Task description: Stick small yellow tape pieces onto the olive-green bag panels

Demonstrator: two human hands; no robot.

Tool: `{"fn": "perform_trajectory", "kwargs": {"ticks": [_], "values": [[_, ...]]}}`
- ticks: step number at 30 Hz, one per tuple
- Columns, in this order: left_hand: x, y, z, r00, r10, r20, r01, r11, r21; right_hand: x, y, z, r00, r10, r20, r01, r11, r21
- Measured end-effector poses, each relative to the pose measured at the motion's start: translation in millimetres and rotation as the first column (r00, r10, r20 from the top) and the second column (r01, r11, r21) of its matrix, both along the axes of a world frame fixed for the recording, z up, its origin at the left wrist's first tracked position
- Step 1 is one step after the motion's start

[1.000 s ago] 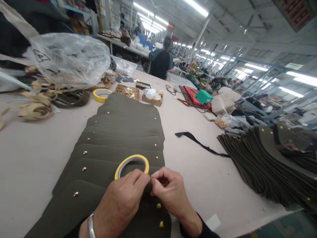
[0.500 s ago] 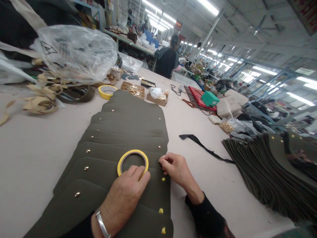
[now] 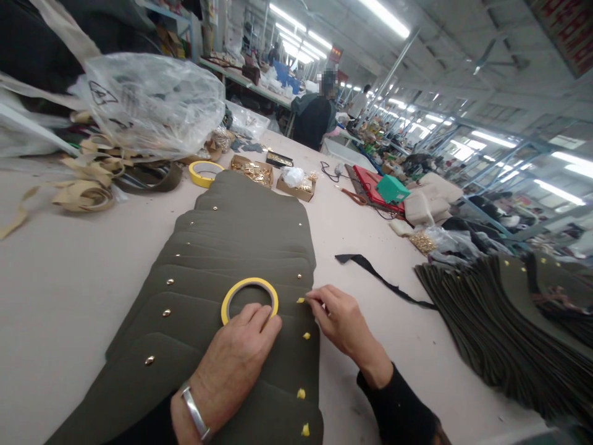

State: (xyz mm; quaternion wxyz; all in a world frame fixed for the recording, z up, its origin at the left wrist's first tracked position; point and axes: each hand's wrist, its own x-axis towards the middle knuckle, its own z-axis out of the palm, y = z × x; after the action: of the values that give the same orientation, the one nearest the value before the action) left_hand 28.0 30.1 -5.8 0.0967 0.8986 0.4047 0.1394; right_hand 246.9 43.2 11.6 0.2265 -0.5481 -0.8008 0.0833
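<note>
A row of overlapping olive-green leather pieces (image 3: 241, 247) with gold studs runs down the table toward me. A yellow tape roll (image 3: 249, 290) lies flat on them. My left hand (image 3: 236, 358) rests on the roll's near edge, fingers curled over it. My right hand (image 3: 340, 318) is pinched at the right edge of a piece, fingertips touching a small yellow tape bit (image 3: 301, 300). More yellow bits (image 3: 301, 393) dot the pieces' right edge closer to me.
A thick stack of olive pieces (image 3: 504, 309) lies at right, with a black strap (image 3: 375, 272) before it. Behind are a second yellow roll (image 3: 204, 173), boxes of gold hardware (image 3: 252, 171), a plastic bag (image 3: 152, 102), tan straps (image 3: 83, 191), a red board (image 3: 370, 182). A person (image 3: 315, 114) stands beyond.
My right hand left the tape roll and moved right and outward to the pieces' edge. A new yellow bit now sits there. My left hand stayed on the roll.
</note>
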Motion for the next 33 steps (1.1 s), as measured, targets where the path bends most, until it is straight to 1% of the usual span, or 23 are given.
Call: {"fn": "perform_trajectory", "kwargs": {"ticks": [2, 3, 4, 6, 9, 11, 13, 16, 18, 21, 22, 24, 25, 27, 30, 33], "values": [[2.5, 3.4, 1.1, 1.0, 0.018, -0.018, -0.018, 1.0, 0.008, -3.0, 0.1, -0.7, 0.984, 0.106, 0.144, -0.106, 0.994, -0.008], [3.7, 5.3, 1.5, 0.999, 0.025, -0.03, -0.025, 1.0, 0.011, -5.6, 1.3, -1.9, 0.973, 0.119, 0.199, -0.116, 0.993, -0.025], [4.8, 7.4, 1.8, 0.999, 0.031, -0.041, -0.03, 0.999, 0.017, -8.6, 3.2, -3.4, 0.966, 0.107, 0.236, -0.1, 0.994, -0.039], [6.3, 11.3, 2.7, 0.998, 0.038, -0.057, -0.036, 0.999, 0.036, -15.0, 8.3, -5.9, 0.966, 0.035, 0.255, -0.02, 0.998, -0.062], [5.9, 15.3, 4.7, 0.997, 0.045, -0.059, -0.041, 0.997, 0.066, -22.1, 17.0, -6.1, 0.969, -0.077, 0.234, 0.109, 0.986, -0.126], [3.7, 15.6, 5.4, 0.999, 0.028, -0.035, -0.026, 0.998, 0.063, -23.9, 21.4, -4.9, 0.968, -0.105, 0.228, 0.148, 0.972, -0.182], [0.1, 14.0, 4.8, 1.0, -0.014, 0.017, 0.013, 0.999, 0.038, -23.1, 23.3, -4.6, 0.971, -0.121, 0.205, 0.165, 0.963, -0.213], [-7.4, 9.8, 1.3, 0.985, -0.097, 0.143, 0.096, 0.995, 0.011, -20.1, 18.8, -5.8, 0.984, -0.145, 0.099, 0.162, 0.968, -0.193], [-13.0, 7.0, -1.0, 0.96, -0.135, 0.245, 0.132, 0.991, 0.03, -19.8, 10.5, -4.6, 0.988, -0.148, -0.044, 0.141, 0.981, -0.133], [-20.2, 4.0, -2.4, 0.924, -0.156, 0.35, 0.134, 0.987, 0.086, -25.0, -7.8, 3.3, 0.957, -0.068, -0.281, 0.05, 0.996, -0.072], [-22.0, 3.2, -2.4, 0.919, -0.152, 0.364, 0.125, 0.987, 0.096, -28.1, -14.2, 6.8, 0.944, -0.019, -0.331, -0.003, 0.998, -0.067], [-24.4, 1.6, -2.3, 0.92, -0.124, 0.372, 0.096, 0.991, 0.093, -35.0, -25.4, 12.7, 0.923, 0.089, -0.373, -0.114, 0.993, -0.043], [-24.9, 0.7, -2.4, 0.923, -0.106, 0.369, 0.079, 0.993, 0.087, -38.4, -29.6, 14.5, 0.919, 0.136, -0.371, -0.155, 0.988, -0.022], [-24.9, -1.4, -3.0, 0.93, -0.082, 0.359, 0.057, 0.995, 0.081, -44.2, -34.8, 15.4, 0.92, 0.197, -0.339, -0.198, 0.98, 0.031], [-23.2, -5.0, -3.7, 0.931, -0.089, 0.353, 0.061, 0.994, 0.088, -49.4, -36.9, 11.8, 0.934, 0.238, -0.265, -0.221, 0.971, 0.095], [-21.3, -8.7, -1.6, 0.919, -0.109, 0.378, 0.059, 0.988, 0.142, -51.7, -37.8, 7.2, 0.94, 0.259, -0.223, -0.225, 0.96, 0.168]]}}
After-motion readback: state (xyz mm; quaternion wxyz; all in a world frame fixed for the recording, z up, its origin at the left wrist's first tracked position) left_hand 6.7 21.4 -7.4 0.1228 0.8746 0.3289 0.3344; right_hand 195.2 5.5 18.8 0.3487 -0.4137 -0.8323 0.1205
